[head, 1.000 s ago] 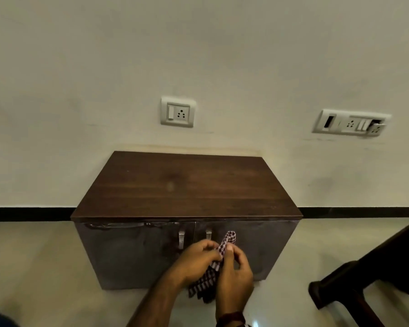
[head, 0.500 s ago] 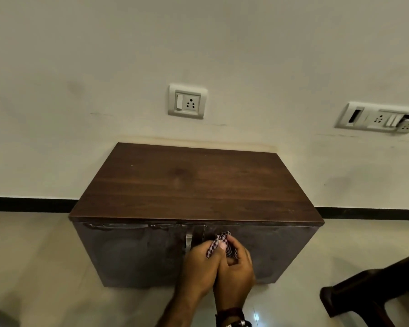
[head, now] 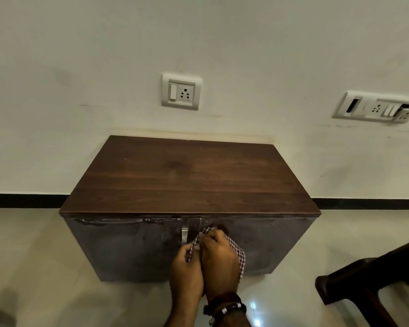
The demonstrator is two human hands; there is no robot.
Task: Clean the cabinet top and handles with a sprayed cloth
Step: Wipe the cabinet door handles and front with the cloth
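Note:
A low cabinet with a dark wooden top (head: 189, 175) stands against the wall, its two dark doors facing me. The left door's metal handle (head: 184, 234) shows just left of the door gap. A red-and-white checked cloth (head: 236, 252) is pressed on the right door near the gap, where the right handle is hidden under it. My right hand (head: 220, 263) grips the cloth from above and my left hand (head: 185, 271) holds its lower left edge. Both hands touch each other.
A wall socket (head: 181, 91) sits above the cabinet and a wider switch plate (head: 376, 107) lies to the right. A dark wooden piece of furniture (head: 373, 279) juts in at the lower right. Pale glossy floor surrounds the cabinet.
Both hands with the cloth rose from in front of the doors onto the right door's handle area. The view moved closer and shifted left.

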